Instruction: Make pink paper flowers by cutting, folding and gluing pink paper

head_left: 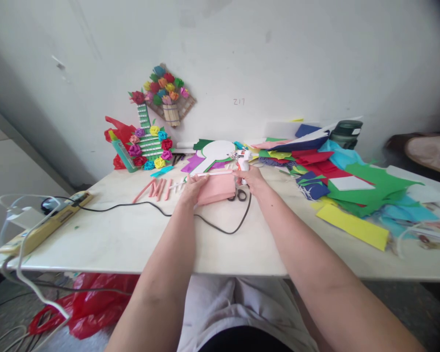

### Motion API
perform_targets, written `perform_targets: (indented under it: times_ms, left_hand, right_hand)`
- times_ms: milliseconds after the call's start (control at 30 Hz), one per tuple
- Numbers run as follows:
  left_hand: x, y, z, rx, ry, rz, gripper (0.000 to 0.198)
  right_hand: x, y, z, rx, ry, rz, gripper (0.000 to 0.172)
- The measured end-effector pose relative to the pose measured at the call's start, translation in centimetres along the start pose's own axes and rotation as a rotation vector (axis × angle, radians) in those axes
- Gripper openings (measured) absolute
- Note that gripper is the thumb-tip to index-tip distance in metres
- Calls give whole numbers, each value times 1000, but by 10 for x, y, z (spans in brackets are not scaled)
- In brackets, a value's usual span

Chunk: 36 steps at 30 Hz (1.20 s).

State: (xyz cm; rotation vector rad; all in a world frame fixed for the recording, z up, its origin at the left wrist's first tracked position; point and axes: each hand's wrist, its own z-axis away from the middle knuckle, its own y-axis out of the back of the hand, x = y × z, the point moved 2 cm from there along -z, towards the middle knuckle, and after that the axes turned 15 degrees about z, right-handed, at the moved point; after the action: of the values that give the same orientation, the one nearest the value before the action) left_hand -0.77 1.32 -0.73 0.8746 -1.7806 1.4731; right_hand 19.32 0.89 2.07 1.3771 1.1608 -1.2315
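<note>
My left hand (193,188) grips the left edge of a pink paper sheet (217,187) on the white table (132,234), fingers curled over it. At the sheet's right edge my right hand (252,179) pinches the far top edge, where the paper is rolled into a thin tube. A white hot glue gun (242,158) stands just behind my right hand. Black-handled scissors (239,195) lie partly under the sheet. Several finished pink paper rolls (154,188) lie to the left.
A black cable (220,227) loops across the table from a power strip (44,222) at the left edge. Piles of coloured paper (352,186) cover the right side. Paper-flower crafts (152,144) lean on the wall. A red plastic bag (84,308) lies on the floor.
</note>
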Motion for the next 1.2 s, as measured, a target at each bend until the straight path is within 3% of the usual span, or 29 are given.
perform_targets:
  times_ms: [100,467,1200]
  left_hand:
    - [1,-2,1,-52,0,1,38]
    - [0,-2,2,-11,15,-17,35]
    - [-2,0,0,-55,7,37,33]
  right_hand:
    - [0,-1,2,-1,7,15,34]
    - [0,-2,-2,26,-21,26,36]
    - [0,-3,0,86,22,75,32]
